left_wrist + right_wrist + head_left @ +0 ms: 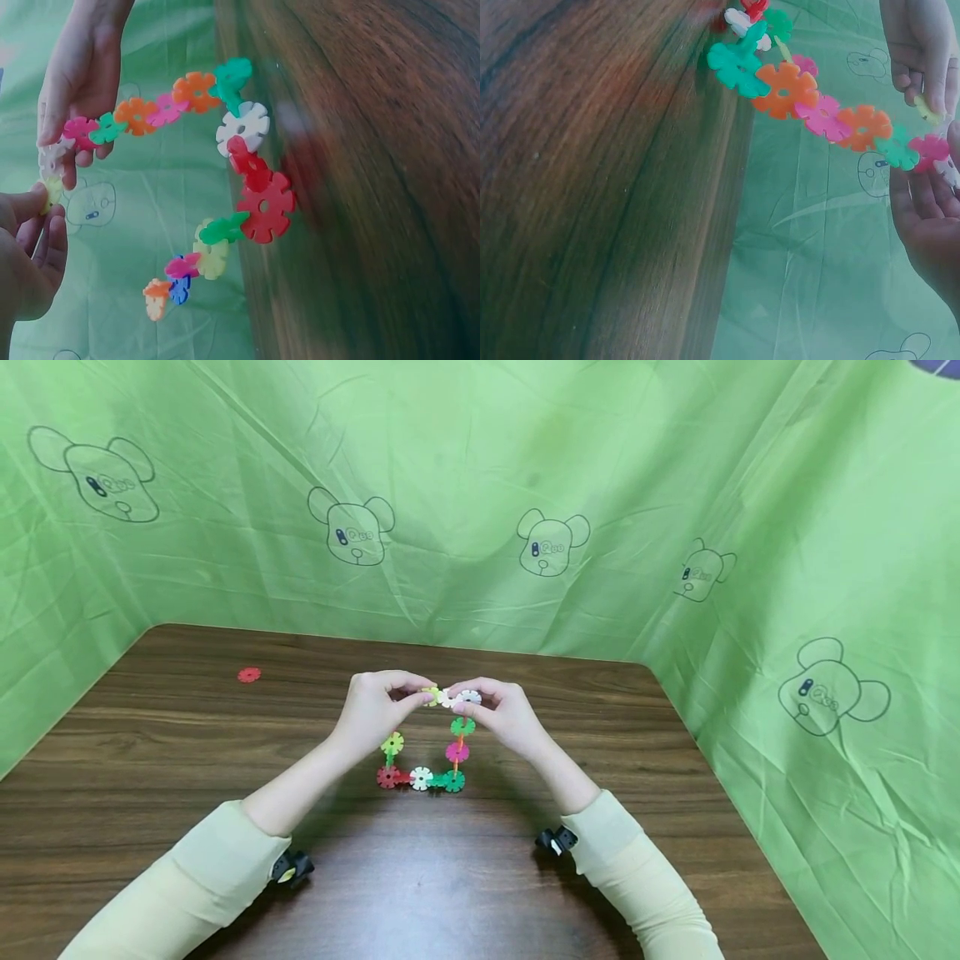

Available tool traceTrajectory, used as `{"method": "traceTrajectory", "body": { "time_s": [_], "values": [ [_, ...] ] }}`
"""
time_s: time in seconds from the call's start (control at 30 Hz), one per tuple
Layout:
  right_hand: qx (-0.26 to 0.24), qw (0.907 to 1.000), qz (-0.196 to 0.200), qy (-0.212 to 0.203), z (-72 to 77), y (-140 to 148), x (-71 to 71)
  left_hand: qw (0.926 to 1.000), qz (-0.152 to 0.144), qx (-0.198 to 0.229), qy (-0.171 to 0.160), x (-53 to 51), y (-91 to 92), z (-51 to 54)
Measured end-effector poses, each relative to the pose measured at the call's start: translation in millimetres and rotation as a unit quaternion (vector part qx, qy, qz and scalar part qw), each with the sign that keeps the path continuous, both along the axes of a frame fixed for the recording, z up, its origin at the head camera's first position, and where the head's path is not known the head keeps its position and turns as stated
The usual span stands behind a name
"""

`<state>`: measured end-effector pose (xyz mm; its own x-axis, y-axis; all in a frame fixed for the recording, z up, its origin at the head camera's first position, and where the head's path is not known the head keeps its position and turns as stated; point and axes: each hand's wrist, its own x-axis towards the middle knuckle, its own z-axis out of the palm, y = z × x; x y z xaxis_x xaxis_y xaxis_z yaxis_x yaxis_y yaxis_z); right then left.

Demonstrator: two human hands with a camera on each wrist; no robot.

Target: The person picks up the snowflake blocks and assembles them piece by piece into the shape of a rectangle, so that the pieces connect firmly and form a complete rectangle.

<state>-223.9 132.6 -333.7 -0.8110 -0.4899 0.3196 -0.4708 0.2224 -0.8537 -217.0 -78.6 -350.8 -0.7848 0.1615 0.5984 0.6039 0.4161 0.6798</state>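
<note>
Both hands hold up a chain of interlocking flower-shaped plastic discs above the table. Between left thumb and fingers, the left hand [372,708] pinches a yellow disc [52,193]. The right hand [506,714] grips white discs [470,697] right beside it, where a pink disc [79,133] follows. From there the chain runs down through green, pink and orange discs to a white disc [421,778] and a red disc [266,208] at the bottom. It climbs again on the left past a yellow-green disc [392,743] to a loose end with a pale orange disc [155,307].
A single red disc [249,675] lies on the brown wooden table [360,893] at the far left. Green cloth [457,468] with mouse-head drawings hangs behind and at both sides. Small black cameras [292,867] sit at the wrists.
</note>
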Motion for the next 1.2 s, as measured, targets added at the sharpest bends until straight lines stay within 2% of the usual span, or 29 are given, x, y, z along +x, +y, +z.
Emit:
{"method": "traceTrajectory", "body": {
  "time_s": [0.33,0.6,0.87,1.2],
  "values": [
    [0.003,0.9999,-0.015,-0.004,-2.7,2.1,-0.1,0.9998,-0.013,0.014,-0.003,-2.6,2.8,-4.7],
    [-0.006,0.9999,-0.011,0.005,-4.2,-0.3,-1.7,0.9996,0.003,0.023,-0.018,-1.8,2.6,-9.4],
    [-0.009,0.9999,-0.012,-0.003,-4.5,-2.4,-0.3,0.9983,0.001,0.053,-0.026,-0.6,5.7,-14.0],
    [-0.001,0.9999,0.01,-0.011,-5.4,0.3,-2.5,0.9989,-0.012,0.032,-0.032,-3.4,1.0,-13.3]
  ]
}}
